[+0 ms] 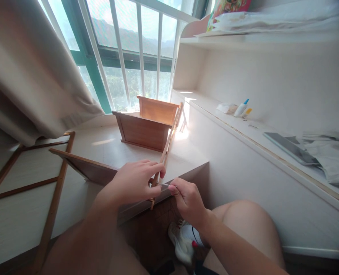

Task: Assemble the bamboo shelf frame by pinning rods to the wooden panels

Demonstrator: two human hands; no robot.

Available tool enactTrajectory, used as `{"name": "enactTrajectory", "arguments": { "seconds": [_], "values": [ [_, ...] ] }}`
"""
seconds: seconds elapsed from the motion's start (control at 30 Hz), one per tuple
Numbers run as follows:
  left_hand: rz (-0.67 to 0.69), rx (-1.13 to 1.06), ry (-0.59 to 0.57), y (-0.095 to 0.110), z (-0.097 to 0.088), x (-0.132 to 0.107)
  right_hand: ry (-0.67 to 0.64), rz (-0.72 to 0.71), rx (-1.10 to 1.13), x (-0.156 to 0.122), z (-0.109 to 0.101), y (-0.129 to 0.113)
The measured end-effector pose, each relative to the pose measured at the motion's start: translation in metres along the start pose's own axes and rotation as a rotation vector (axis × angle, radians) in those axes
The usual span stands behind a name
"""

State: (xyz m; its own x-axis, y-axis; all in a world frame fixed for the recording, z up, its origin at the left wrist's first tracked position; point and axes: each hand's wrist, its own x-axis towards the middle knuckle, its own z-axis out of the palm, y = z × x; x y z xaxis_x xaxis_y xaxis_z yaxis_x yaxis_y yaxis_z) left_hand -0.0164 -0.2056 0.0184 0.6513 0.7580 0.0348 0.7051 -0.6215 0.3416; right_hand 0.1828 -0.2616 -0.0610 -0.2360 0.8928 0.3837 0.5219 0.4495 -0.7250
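My left hand (pixel 135 179) is closed around the near end of a thin wooden frame rail (pixel 169 139) that runs away toward the window. My right hand (pixel 188 198) pinches a thin metal tool (pixel 163 184), which looks like a hex key, its tip at the rail right by my left fingers. A brown wooden panel (pixel 86 168) lies tilted just left of my left hand. Two wooden drawer-like boxes (pixel 146 128) stand at the rail's far end on the pale platform (pixel 106 145).
A ladder-like wooden frame (pixel 40 187) lies at the left under a beige curtain (pixel 28 76). A barred window (pixel 135 49) is behind. On the right ledge lie a glue bottle (pixel 240 108), a tablet (pixel 291 148) and grey cloth (pixel 332 152). My knee (pixel 244 217) and a shoe (pixel 183 240) are below.
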Motion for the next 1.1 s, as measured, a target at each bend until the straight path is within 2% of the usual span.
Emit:
{"name": "enactTrajectory", "arguments": {
  "seconds": [0.2,0.4,0.53,0.9,1.1],
  "values": [
    [-0.005,-0.014,-0.007,0.001,-0.001,0.002,0.007,-0.051,-0.064,0.001,0.002,0.007],
    [-0.027,-0.002,-0.033,0.003,-0.002,0.003,0.012,-0.196,-0.208,0.005,-0.001,0.01],
    [-0.04,0.005,-0.039,0.003,-0.003,0.002,0.005,-0.208,-0.218,0.007,-0.003,0.009],
    [-0.028,0.035,-0.043,0.003,-0.002,0.004,0.026,-0.028,0.051,0.008,0.009,0.004],
    [-0.025,0.037,-0.047,0.003,-0.002,0.004,-0.01,0.147,0.237,0.008,0.008,-0.003]
  ]
}}
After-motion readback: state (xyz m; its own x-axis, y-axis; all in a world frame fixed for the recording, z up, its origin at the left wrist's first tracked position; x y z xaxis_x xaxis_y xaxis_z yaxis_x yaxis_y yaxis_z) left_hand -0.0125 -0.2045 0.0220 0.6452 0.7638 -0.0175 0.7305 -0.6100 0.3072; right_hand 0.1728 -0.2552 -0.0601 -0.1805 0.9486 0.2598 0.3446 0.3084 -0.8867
